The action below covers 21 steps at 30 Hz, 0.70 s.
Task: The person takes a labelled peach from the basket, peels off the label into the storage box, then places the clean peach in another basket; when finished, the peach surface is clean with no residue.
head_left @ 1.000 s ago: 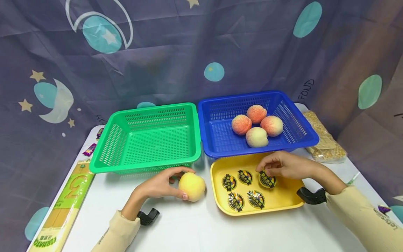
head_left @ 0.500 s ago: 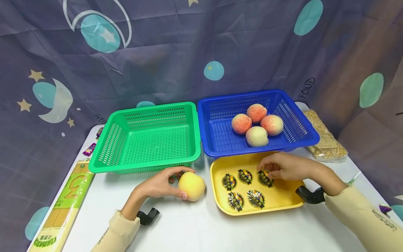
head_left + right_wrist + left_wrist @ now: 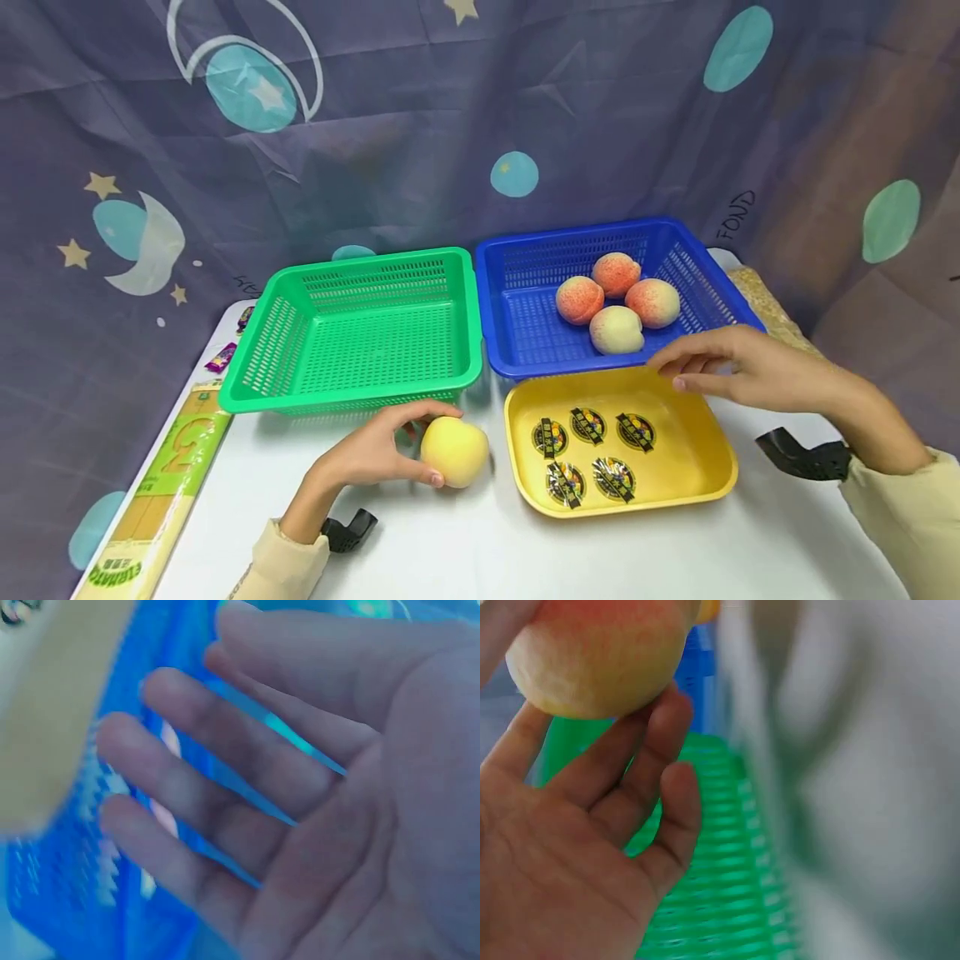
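In the head view my left hand grips a peach between thumb and fingers, low at the white table, just in front of the green basket. From the left wrist the peach shows a red blush over yellow. My right hand hovers over the back right corner of the yellow tray, near the blue basket's front rim. Its fingers are loosely bent, and the right wrist view shows nothing in the palm. Several round black fruit stickers lie in the tray.
Several peaches sit in the blue basket, which touches the green one. A long noodle packet and wrapped candies lie along the left edge. A bag of grains is partly hidden behind the right hand.
My right hand has lifted off the sticker at the tray's right and moved up and right, its fingers loosened. The sticker stays in the tray. The left hand still holds the peach.
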Available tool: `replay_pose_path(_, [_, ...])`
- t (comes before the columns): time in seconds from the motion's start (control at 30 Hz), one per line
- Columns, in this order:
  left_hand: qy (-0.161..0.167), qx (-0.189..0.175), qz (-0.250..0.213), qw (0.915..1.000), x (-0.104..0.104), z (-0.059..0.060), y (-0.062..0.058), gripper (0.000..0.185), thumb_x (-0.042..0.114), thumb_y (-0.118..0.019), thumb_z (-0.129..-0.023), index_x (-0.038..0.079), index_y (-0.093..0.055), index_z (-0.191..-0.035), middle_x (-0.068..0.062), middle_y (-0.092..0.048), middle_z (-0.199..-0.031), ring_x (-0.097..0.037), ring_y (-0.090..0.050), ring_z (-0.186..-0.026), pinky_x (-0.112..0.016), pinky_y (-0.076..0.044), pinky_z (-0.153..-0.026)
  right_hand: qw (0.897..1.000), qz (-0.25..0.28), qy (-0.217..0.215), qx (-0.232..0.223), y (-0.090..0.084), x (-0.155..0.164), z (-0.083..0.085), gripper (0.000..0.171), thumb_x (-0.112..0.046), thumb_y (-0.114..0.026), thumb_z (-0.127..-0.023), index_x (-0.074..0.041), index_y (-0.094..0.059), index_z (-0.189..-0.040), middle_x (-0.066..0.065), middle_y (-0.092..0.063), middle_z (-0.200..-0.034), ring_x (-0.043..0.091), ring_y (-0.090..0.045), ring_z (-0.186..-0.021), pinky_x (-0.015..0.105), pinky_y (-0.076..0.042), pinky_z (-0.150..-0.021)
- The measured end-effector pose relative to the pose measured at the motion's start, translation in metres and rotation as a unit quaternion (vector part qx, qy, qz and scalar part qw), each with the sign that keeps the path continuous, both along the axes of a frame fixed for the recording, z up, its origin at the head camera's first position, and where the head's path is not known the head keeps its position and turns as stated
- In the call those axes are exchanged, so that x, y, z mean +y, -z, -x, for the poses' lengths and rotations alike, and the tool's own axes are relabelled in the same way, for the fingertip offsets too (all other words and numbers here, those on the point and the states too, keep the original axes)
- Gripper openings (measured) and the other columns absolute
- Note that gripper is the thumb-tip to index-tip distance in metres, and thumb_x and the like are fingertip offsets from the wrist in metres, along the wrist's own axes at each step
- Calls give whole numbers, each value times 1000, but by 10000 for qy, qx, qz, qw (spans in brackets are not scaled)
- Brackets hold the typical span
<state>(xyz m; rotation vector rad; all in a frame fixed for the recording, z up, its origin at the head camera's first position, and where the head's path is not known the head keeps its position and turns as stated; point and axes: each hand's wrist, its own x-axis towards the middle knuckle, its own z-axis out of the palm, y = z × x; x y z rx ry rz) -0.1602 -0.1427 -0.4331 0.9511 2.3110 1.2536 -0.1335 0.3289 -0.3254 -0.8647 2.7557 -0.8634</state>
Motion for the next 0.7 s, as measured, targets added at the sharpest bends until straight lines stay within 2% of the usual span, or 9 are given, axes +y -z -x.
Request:
replay_pose_path(0.1, [142,163,-104,9997,-3,-5,-17,74,37,-94,-70,31,-62,-137,13,-67,-127,-11,-60,-108,-35,-48,-91,9969,158,656,403,-7,18,0,30,-3,-73,-92,-19,-74,-117,-13,-76,-102,-1,-69,-89,19,-56,-70])
replay_pose_path(0.23, [424,510,-240,9975,-1,-9,-43,74,35,-94,-71,31,-62,-137,11,-68,-124,-10,-60,-107,-35,-50,-90,9857,164,1550,644,-7,36,2,24,-8,-74,-92,-18,-75,-115,-20,-74,-96,-4,-65,-83,13,-51,-68])
replay_pose_path(0.33, [630,691,-337,9951,7,-6,-66,74,31,-95,-71,28,-62,-137,10,-68,-123,-10,-60,-108,-33,-50,-90,9744,171,2128,699,-1,45,6,23,-15,-76,-92,-19,-76,-115,-15,-73,-100,-4,-61,-87,8,-47,-72])
replay_pose_path(0.4, [712,809,-367,9935,15,0,-82,75,29,-95,-70,27,-62,-138,11,-68,-123,-10,-60,-109,-33,-50,-90,9691,157,2362,692,3,50,9,28,-19,-77,-92,-16,-74,-120,-1,-72,-117,9,-62,-108,21,-50,-93])
replay_pose_path(0.47, [732,914,-390,9924,25,9,-97,76,27,-95,-70,28,-61,-138,12,-67,-126,-10,-59,-112,-36,-50,-91,9665,77,2480,650,8,54,14,40,-24,-77,-91,-13,-69,-129,15,-64,-134,28,-54,-125,46,-45,-107])
replay_pose_path(0.5, [718,992,-404,9916,30,16,-103,76,27,-95,-70,28,-61,-138,13,-67,-126,-10,-59,-112,-39,-50,-91,9660,-8,2516,603,10,55,17,48,-27,-77,-91,-10,-65,-134,21,-56,-142,39,-46,-131,61,-38,-109])
replay_pose_path(0.57, [641,1093,-435,9910,40,31,-113,76,26,-95,-70,28,-61,-138,13,-66,-128,-10,-60,-113,-45,-50,-92,9665,-205,2517,454,16,59,23,65,-33,-76,-91,-4,-52,-145,31,-38,-156,58,-27,-139,82,-21,-101])
replay_pose_path(0.6, [612,1133,-445,9907,45,39,-117,75,26,-95,-71,28,-61,-138,13,-66,-128,-10,-60,-113,-47,-50,-92,9663,-321,2525,393,19,60,25,73,-35,-75,-90,-2,-46,-149,32,-31,-159,60,-22,-140,84,-17,-101])
replay_pose_path(0.7, [510,1122,-359,9917,63,65,-125,72,27,-92,-74,27,-60,-138,12,-66,-128,-11,-60,-112,-51,-50,-91,9628,-705,2600,222,29,63,32,95,-45,-71,-90,3,-25,-158,32,-12,-165,66,-15,-139,83,-15,-95])
